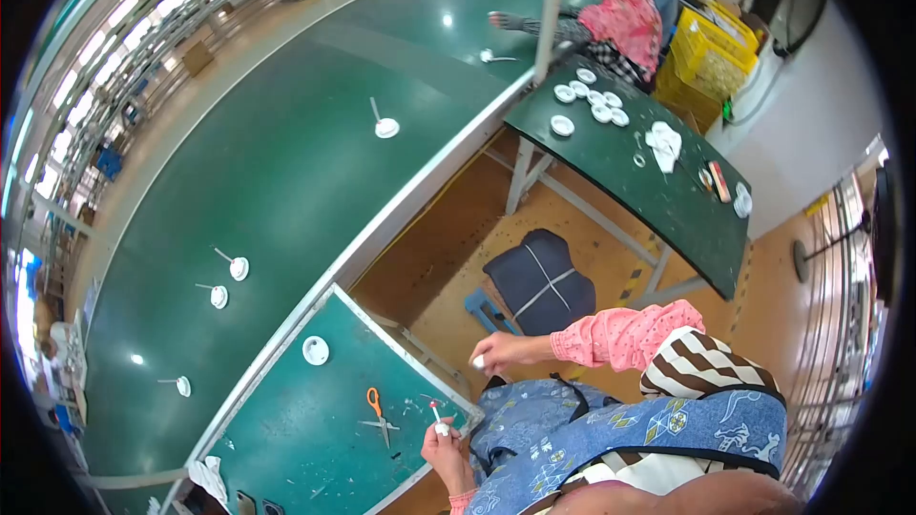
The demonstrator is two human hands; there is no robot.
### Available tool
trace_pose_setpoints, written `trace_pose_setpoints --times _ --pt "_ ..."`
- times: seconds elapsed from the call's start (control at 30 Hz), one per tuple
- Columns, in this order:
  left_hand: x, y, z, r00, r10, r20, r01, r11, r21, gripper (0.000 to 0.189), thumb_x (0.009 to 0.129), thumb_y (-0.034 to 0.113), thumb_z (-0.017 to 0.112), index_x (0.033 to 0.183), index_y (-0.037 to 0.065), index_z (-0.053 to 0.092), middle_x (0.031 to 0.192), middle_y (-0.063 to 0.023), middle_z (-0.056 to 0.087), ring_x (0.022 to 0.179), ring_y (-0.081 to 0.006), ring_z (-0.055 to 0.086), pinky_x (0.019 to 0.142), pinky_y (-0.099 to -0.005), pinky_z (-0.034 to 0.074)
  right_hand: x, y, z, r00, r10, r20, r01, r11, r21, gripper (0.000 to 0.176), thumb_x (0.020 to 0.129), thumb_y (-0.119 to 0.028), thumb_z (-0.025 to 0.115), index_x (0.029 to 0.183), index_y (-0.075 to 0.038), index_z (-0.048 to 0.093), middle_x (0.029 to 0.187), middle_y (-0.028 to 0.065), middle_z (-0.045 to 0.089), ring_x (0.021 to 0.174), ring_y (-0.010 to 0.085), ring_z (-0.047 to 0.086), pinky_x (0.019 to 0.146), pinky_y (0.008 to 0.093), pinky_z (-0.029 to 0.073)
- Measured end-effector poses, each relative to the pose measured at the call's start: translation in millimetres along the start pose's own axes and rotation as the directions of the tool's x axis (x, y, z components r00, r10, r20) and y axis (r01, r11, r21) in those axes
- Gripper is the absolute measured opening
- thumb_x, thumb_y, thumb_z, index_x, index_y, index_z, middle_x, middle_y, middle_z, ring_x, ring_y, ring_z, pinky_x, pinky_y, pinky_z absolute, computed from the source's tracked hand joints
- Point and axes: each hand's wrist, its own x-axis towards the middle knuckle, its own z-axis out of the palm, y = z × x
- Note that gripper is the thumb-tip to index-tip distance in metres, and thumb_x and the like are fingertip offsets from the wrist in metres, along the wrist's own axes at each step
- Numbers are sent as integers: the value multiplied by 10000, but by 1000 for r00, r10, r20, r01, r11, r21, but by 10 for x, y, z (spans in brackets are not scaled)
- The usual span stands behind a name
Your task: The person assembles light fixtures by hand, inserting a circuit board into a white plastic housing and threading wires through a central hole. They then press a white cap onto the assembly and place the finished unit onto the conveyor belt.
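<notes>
My left hand (446, 458) is closed around a small white part (442, 429) with a thin stem and a red tip, just over the near edge of the small green table (277, 420). My right hand (510, 351) is held off the table's right side, its fingers closed on a small white piece (479, 360) whose kind I cannot make out. Orange-handled scissors (379, 415) lie on the table near my left hand. Farther back on it sits a round white cup-like part (316, 351).
A large green conveyor (286, 162) carries several white round parts with stems, such as one (386, 128). At a second green table (620, 172) with white rings sits a co-worker in a pink top (625, 24). A dark cushioned stool (544, 277) stands between the tables.
</notes>
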Motion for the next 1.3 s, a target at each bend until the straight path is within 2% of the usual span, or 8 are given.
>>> trace_pose_setpoints --times 0.13,0.3,0.47,0.97,1.07,1.13,1.2,1.3 --pt "-151 48 15 979 -18 202 28 999 -46 152 995 67 554 982 -27 673 680 1 549 511 -38 360 474 -203 248 -564 -450 659 974 -107 199 37 945 324 429 894 -130 613 1311 -31 582 1021 42 655 823 101 623 687 248 483" --pt "-50 228 -2 892 -78 446 167 972 -164 142 982 46 553 1005 -38 665 675 -15 547 509 -46 353 474 -206 242 -476 -755 549 945 -122 303 37 962 272 414 890 -81 622 1295 -24 556 1018 52 645 788 94 609 671 235 488" --pt "79 475 9 934 -37 356 -11 991 132 163 1023 98 529 1052 -17 641 768 -79 651 564 -119 525 531 -246 406 -204 -906 527 943 -30 330 -27 986 166 263 895 -97 668 1145 -30 627 901 7 646 703 67 590 596 207 460" --pt "-96 648 -112 961 199 190 -159 966 -205 179 1006 130 560 942 -23 626 724 -14 609 572 -40 433 502 -214 304 2 -1518 1078 860 189 475 -142 981 -133 144 909 -114 659 1016 -16 663 824 34 653 648 88 587 574 236 463" --pt "-18 822 -34 949 302 90 -309 948 79 134 941 45 546 954 -28 658 740 -22 624 645 -76 536 568 -255 419 201 -1644 1018 817 303 490 -290 951 -104 113 913 -69 632 1008 -15 661 813 40 648 608 100 555 544 242 424" --pt "77 869 88 838 545 -14 -524 813 255 163 897 2 530 1001 -26 653 785 -125 649 680 -172 614 627 -316 480 250 -1883 1015 820 373 434 -352 927 -132 104 920 -59 623 996 -1 664 785 39 640 585 104 547 530 251 423" --pt "221 968 251 718 694 -53 -611 664 430 135 940 3 555 1021 -26 660 782 -79 645 693 -125 585 624 -283 466 296 -2122 991 839 380 388 -346 925 -158 105 924 -56 622 991 11 668 767 41 634 577 101 547 522 250 429" --pt "569 1061 574 808 582 -94 -564 809 165 138 987 78 580 1027 -17 672 751 -35 634 677 -93 566 613 -254 451 440 -2464 766 848 300 437 -268 954 -135 105 923 -46 631 1012 5 653 806 44 643 600 85 552 524 228 420"
